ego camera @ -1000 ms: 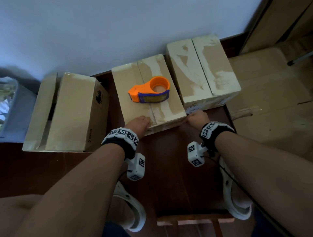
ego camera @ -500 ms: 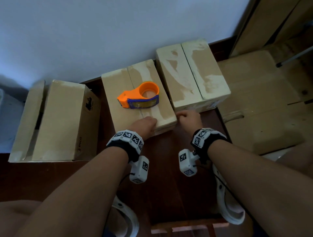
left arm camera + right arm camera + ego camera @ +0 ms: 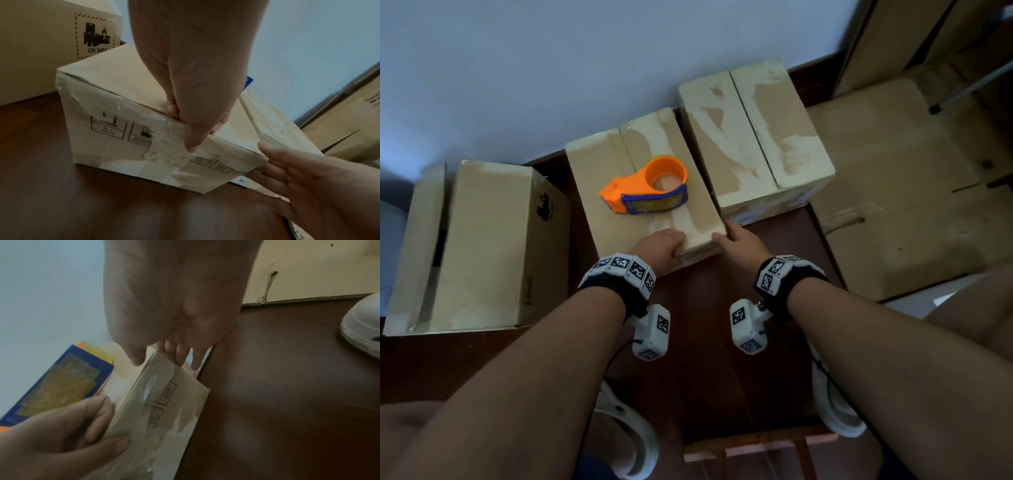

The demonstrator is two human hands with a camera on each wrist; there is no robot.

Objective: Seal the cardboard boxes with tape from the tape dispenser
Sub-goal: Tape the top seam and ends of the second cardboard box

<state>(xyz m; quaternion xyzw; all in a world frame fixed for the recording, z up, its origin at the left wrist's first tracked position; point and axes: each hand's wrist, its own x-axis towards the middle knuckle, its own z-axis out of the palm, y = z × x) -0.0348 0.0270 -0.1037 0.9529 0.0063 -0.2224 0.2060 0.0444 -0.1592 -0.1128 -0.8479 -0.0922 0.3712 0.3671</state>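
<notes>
The middle cardboard box [image 3: 616,205] stands on the dark wooden table [image 3: 709,342], with old clear tape on its front face [image 3: 115,133]. An orange and blue tape dispenser [image 3: 650,186] lies on its top, free of both hands, and shows in the right wrist view [image 3: 57,386]. My left hand [image 3: 664,245] grips the box's near top edge, fingers curled on the top and thumb [image 3: 191,142] on the front face. My right hand [image 3: 739,240] lies at the near right corner, its thumb on the top edge and its straight fingers [image 3: 287,170] flat against the right side.
A taller box [image 3: 482,246] with one flap standing open sits to the left. Another closed box [image 3: 753,137] touches the middle one on its right. Large cardboard sheets [image 3: 893,205] fill the far right, a pale wall [image 3: 585,68] rises behind, and white shoes [image 3: 835,411] show below the table.
My right hand has shifted left from the right box's front onto the middle box's near right corner. My left hand slid right along the near edge. The dispenser has not moved.
</notes>
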